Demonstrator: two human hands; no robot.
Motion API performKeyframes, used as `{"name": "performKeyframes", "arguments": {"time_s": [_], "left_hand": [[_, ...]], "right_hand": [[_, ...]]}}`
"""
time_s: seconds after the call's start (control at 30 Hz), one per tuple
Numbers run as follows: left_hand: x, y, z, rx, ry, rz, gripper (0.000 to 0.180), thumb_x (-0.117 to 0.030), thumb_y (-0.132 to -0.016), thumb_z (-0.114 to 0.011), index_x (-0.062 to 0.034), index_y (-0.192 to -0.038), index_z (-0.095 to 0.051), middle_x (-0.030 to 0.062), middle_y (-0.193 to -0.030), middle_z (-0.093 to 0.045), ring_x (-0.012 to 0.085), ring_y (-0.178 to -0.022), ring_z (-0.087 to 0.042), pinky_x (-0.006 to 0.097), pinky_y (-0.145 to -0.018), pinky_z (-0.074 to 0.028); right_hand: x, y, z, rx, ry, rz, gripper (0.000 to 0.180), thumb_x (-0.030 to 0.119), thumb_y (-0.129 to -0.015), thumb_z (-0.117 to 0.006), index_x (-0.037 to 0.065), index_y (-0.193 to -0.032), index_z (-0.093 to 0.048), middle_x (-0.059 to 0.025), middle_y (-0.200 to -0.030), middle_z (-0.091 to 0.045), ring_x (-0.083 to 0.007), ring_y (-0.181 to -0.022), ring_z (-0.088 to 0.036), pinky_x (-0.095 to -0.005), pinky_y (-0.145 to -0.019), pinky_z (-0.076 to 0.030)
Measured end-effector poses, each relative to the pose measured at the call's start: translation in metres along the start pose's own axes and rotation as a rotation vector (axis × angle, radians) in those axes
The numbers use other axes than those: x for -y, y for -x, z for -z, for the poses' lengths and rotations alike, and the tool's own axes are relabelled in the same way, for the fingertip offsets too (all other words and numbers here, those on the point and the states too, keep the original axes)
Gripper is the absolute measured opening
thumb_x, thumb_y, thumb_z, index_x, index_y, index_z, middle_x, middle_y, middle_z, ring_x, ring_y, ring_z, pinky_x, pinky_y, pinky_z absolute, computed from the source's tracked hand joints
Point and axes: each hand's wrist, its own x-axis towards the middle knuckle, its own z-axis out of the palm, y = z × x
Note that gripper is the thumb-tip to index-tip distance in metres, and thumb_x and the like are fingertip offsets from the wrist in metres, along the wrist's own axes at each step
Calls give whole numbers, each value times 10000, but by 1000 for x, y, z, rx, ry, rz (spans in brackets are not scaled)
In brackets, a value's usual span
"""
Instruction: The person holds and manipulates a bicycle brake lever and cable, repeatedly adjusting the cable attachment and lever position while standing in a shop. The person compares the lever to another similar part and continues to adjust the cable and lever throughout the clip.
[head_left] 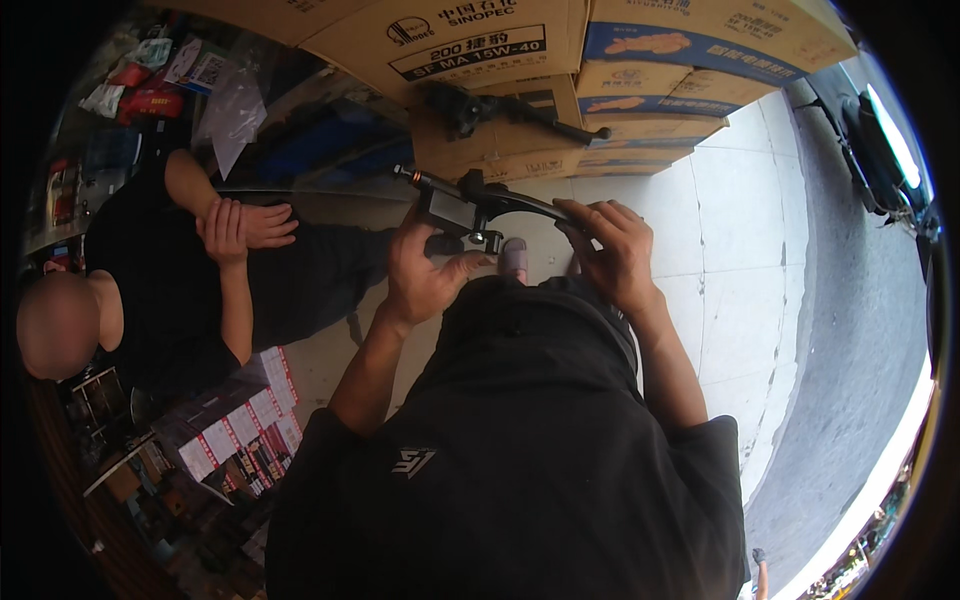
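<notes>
A black brake lever assembly (452, 209), with a blocky reservoir body and a long curved lever, is held level in front of my waist. My left hand (425, 277) grips the body end from below, its thumb by a small metal bolt and clamp. On the other side, my right hand (617, 252) pinches the tip of the lever between thumb and fingers. A second black lever assembly (468, 112) of similar look rests on a cardboard box just beyond my hands.
Stacked cardboard boxes (640, 85) stand ahead. To the left, a person (170, 250) in dark clothes sits with hands crossed. Shelves of small packages (235, 440) are at lower left. Pale floor tiles (730, 220) border a grey road (860, 330) on the right, with a parked vehicle (870, 150).
</notes>
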Motion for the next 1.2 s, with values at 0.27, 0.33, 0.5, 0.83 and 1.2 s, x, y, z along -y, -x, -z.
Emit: {"name": "performKeyframes", "arguments": {"time_s": [0.27, 0.33, 0.5, 0.83, 1.2], "left_hand": [[-18, -6, 0, 21, 302, 336, 253, -217, -1070, -702, 33, -1103, -693, 77, -1011, -687, 151, -840, -652, 302, -761, -539], [-13, -5, -6, -24, 297, 459, 302, -271, -1103, -652, 14, -1003, -667, 51, -899, -655, 127, -775, -620, 292, -712, -512], [-12, -9, -25, -124, 344, 642, 437, -373, -1133, -589, -24, -870, -613, 19, -747, -601, 110, -698, -578, 290, -652, -471], [-19, -8, -26, -64, 74, 513, 460, -392, -1138, -566, -8, -891, -625, 86, -776, -581, 181, -745, -561, 365, -701, -462], [-22, -3, -29, -129, 26, 568, 455, -390, -1141, -549, -3, -911, -613, 138, -790, -603, 275, -731, -573, 407, -706, -465]], "right_hand": [[-2, 2, -5, 220, -153, -243, 242, 92, -911, -791, 49, -1149, -774, -114, -895, -706, -321, -791, -683, -401, -700, -556], [-2, -3, -13, 129, -32, -78, 259, 108, -915, -796, 51, -1165, -766, -118, -956, -724, -335, -816, -694, -402, -720, -569], [31, -22, -22, 77, -68, -118, 353, 72, -936, -787, 40, -1282, -723, -150, -1052, -735, -335, -894, -738, -409, -768, -588], [51, -28, -27, 170, -352, -367, 277, 9, -978, -738, -5, -1254, -735, -160, -1064, -758, -270, -944, -770, -352, -816, -597], [47, -25, -34, 153, -354, -295, 239, 109, -972, -783, 47, -1203, -785, -147, -1010, -770, -296, -903, -771, -376, -778, -589]]}}
